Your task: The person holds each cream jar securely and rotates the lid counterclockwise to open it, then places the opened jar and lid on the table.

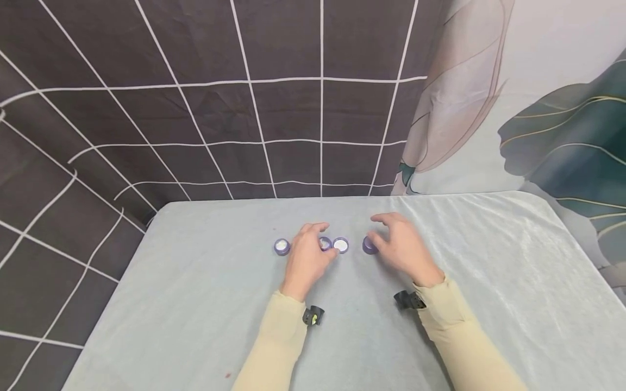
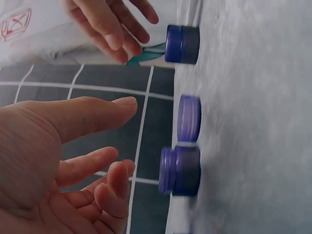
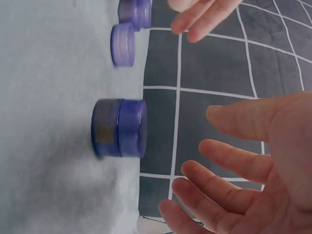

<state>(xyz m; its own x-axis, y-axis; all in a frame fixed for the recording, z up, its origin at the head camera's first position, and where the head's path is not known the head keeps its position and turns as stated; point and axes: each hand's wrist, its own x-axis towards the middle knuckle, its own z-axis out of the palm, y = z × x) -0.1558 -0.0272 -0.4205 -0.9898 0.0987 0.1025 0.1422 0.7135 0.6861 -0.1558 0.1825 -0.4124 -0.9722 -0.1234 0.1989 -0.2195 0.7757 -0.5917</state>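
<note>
My left hand (image 1: 307, 252) is above the bench (image 1: 195, 320), nearer to its far edge than to the middle of its left edge. The fingers (image 2: 90, 165) are wide from the thumb, softly bent, and they hold nothing. Under this hand stands an open purple jar (image 2: 185, 170), upright, with the thread of its neck visible. Just beside it, to the right, lies a low, paler cap (image 2: 190, 119), its white inside upward.

My right hand (image 1: 403, 247) is further toward the right edge, also with fingers wide and curved around nothing. It is near the closed jar (image 3: 119, 128), which stands upright with its lid on; between them I can see a gap.

One more purple jar (image 1: 281, 247) stands left of my left hand, with a pale middle on top; whether it is covered, I cannot tell. All four things make a row, roughly parallel to the far edge. Behind this edge hangs a dark cloth with white grid (image 1: 288, 111), and toward the right corner a leaf-patterned curtain (image 1: 572, 163).
</note>
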